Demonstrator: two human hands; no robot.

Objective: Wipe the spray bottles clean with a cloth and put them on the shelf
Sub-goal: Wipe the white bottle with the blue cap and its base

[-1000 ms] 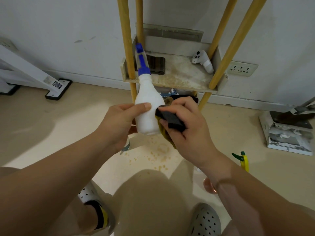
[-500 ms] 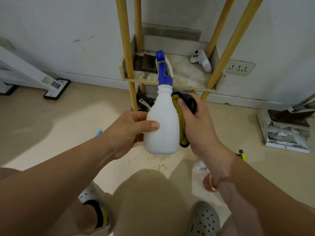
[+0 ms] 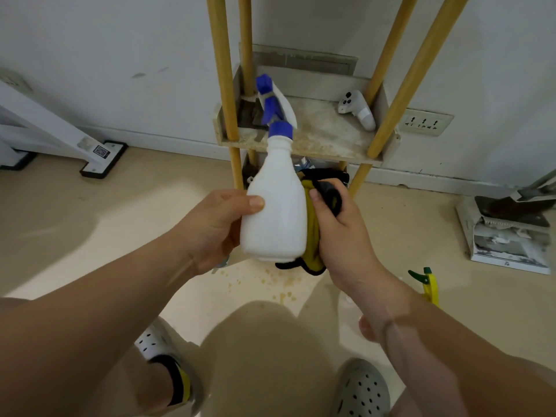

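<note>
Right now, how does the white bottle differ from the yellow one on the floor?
The white bottle has a blue sprayer; the yellow bottle has a green one. The white bottle is held in the left hand; the yellow bottle sits on the floor, untouched. Both are spray bottles.

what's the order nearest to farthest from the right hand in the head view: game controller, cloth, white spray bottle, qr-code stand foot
1. cloth, gripped in the right hand itself
2. white spray bottle, just left, against the cloth
3. game controller, on the shelf beyond
4. QR-code stand foot, far off to the left
</note>
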